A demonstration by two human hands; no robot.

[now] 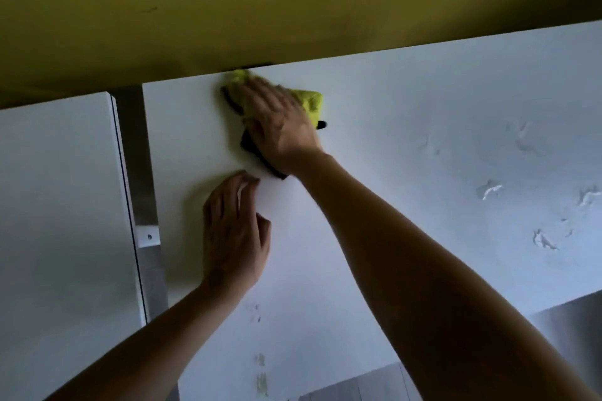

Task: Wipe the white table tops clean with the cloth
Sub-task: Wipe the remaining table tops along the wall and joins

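A white table top (407,153) fills most of the view. My right hand (280,127) lies flat on a yellow-green cloth with a black edge (312,104) and presses it onto the table near the far edge. Most of the cloth is hidden under the hand. My left hand (234,231) rests on the bare table a little nearer to me, fingers loosely bent, holding nothing. White smears (492,189) mark the table on the right.
A second white table top (58,205) lies at the left, across a narrow grey gap (140,172). A yellow wall (260,3) runs along the tables' far edges. Small greenish marks (260,368) dot the near table surface. Grey floor (358,384) shows at the bottom.
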